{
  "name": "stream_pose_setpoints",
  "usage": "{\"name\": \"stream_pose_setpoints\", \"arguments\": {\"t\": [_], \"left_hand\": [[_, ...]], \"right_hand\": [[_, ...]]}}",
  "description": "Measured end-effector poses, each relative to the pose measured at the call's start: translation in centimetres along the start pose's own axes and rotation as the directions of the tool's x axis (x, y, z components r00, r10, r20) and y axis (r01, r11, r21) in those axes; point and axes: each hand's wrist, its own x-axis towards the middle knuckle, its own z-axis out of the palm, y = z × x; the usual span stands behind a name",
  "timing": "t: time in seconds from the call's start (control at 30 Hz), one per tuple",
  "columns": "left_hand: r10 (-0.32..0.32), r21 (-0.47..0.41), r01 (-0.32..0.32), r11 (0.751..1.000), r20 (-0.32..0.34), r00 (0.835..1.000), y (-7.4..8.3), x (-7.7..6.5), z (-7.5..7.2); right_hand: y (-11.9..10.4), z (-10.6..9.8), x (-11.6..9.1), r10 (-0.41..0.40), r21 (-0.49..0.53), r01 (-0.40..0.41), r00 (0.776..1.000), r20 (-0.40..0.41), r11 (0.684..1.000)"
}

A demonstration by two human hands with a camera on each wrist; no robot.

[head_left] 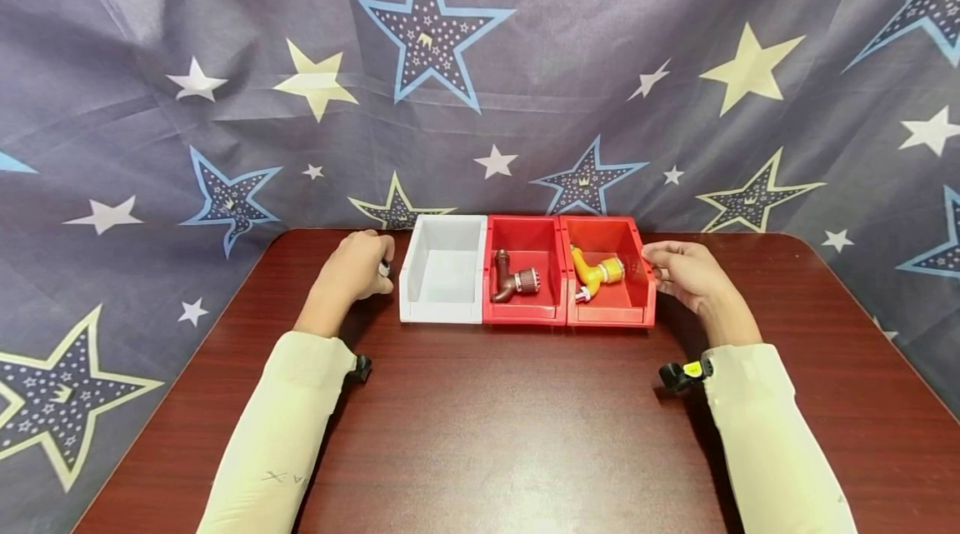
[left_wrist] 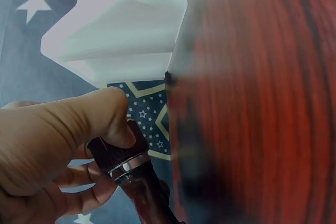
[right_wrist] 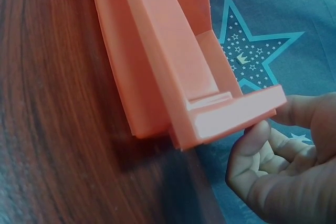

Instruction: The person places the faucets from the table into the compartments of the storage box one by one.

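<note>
My left hand [head_left: 358,263] is at the left of the white bin [head_left: 441,313]. In the left wrist view its thumb and fingers grip a dark brown plastic tap [left_wrist: 149,195] by its ridged knob, just below a silver band. The head view hides most of that tap behind the hand. On the other side, my right hand [head_left: 688,271] pinches the side rim of the orange-red bin [head_left: 611,316] between thumb and fingers. A yellow tap [head_left: 592,277] lies in that bin. Another brown tap [head_left: 506,284] lies in the red bin [head_left: 525,315] in the middle.
The three bins stand side by side near the back edge of a dark wooden table [head_left: 510,426]. Behind them hangs a grey cloth [head_left: 525,126] printed with stars. Black wrist cameras [head_left: 682,376] are strapped over both sleeves.
</note>
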Motion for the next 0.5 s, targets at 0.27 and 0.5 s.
{"name": "stream_pose_setpoints", "arguments": {"t": [0.27, 0.5], "left_hand": [[-0.045, -0.008, 0.045, 0.999, -0.037, 0.998, 0.5, -0.3, -1.4], [-0.076, 0.019, 0.077, 0.997, -0.039, 0.996, 1.1, -0.5, -2.9]], "right_hand": [[-0.1, -0.1, 0.1, 0.004, -0.014, -0.004, 1.0, -0.005, 1.0], [-0.1, 0.0, 0.0, 0.002, -0.011, -0.002, 1.0, 0.001, 1.0]]}}
